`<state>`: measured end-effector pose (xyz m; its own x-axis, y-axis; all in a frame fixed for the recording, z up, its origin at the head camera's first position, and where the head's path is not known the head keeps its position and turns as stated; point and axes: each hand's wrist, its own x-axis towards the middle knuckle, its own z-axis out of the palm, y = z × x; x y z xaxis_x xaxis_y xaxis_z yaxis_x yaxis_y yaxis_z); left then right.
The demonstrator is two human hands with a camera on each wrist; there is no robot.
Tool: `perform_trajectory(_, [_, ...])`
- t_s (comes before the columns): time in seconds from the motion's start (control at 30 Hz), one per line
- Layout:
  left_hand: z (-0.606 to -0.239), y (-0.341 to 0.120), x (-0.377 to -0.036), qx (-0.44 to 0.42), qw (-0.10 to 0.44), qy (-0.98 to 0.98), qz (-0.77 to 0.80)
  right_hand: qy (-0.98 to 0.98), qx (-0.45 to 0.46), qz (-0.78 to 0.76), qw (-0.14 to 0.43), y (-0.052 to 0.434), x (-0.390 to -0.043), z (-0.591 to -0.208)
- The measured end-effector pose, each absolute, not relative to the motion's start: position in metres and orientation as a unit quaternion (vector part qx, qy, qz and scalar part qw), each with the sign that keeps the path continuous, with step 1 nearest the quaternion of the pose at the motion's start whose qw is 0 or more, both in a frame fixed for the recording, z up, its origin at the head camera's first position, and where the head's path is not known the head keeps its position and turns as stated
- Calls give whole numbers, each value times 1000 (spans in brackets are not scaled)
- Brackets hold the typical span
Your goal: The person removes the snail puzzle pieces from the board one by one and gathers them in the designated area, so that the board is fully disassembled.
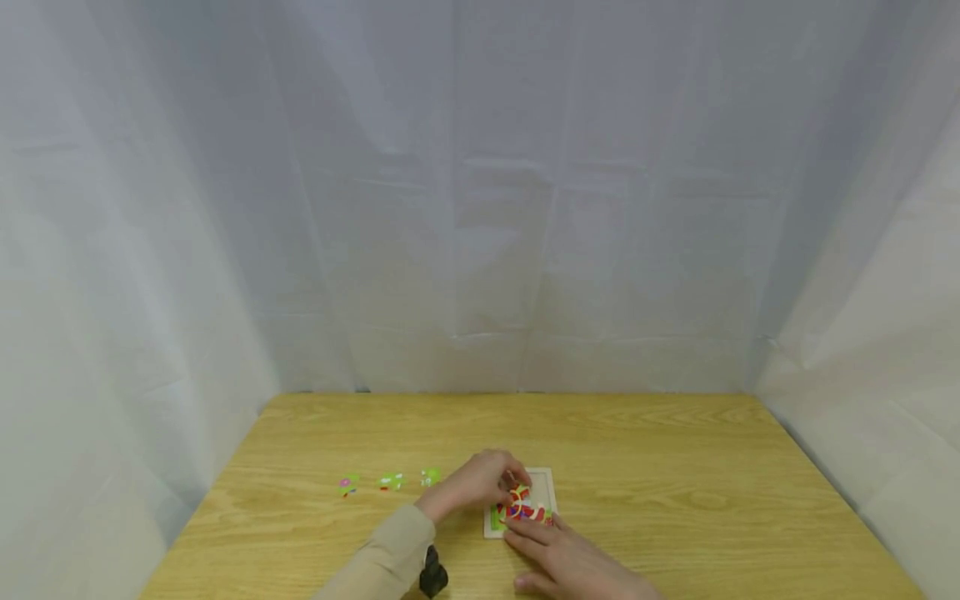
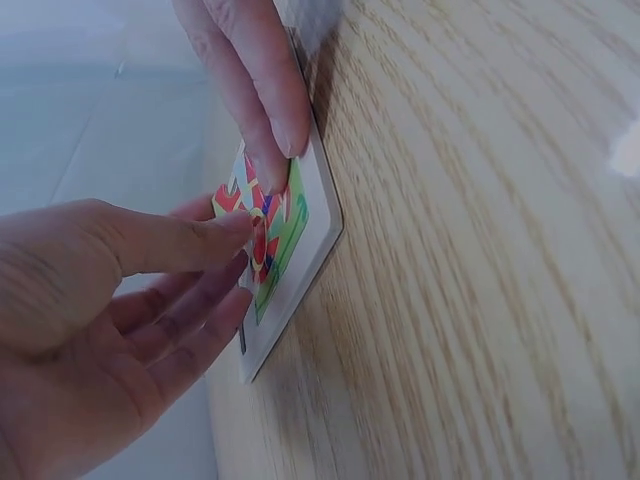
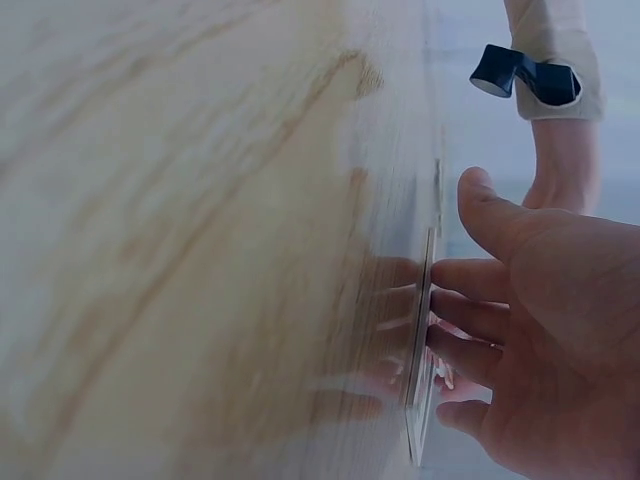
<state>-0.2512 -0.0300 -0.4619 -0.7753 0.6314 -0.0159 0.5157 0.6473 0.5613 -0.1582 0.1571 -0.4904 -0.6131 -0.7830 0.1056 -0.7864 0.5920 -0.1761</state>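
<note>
A small jigsaw puzzle board (image 1: 554, 492) with a pale frame lies on the table, its picture partly filled with red, green, white and blue pieces. Over its left side, my left hand (image 1: 483, 479) pinches a red-patterned puzzle piece (image 2: 228, 202) between thumb and fingers, at the picture's surface. The fingers partly hide that piece. My right hand (image 1: 566, 558) reaches in from the near right, with fairly straight fingertips resting on the near part of the board. In the right wrist view, the right thumb (image 3: 480, 190) stands apart from the other fingers.
Three loose green puzzle pieces lie in a row left of the board: one with a pink spot (image 1: 346, 483), a middle one (image 1: 392, 481) and one beside the left wrist (image 1: 430, 477). White curtains (image 1: 495, 250) surround the wooden table (image 1: 675, 467).
</note>
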Motion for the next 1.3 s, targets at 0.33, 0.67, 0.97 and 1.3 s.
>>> perform_trajectory(0.33, [-459, -35, -256, 336, 92, 883, 313, -892, 438, 110, -14, 157, -160, -490])
perform_trajectory(0.67, [-458, -39, -260, 328, 81, 878, 339, -890, 445, 104, 3, 156, -162, -491])
perform_trajectory(0.97, [-455, -46, -262, 293, 93, 874, 375, -891, 440, 111, -12, 157, -163, -491])
perform_trajectory(1.3, [-452, -68, -262, 292, 79, 877, 372, -888, 445, 111, 7, 157, -164, -493])
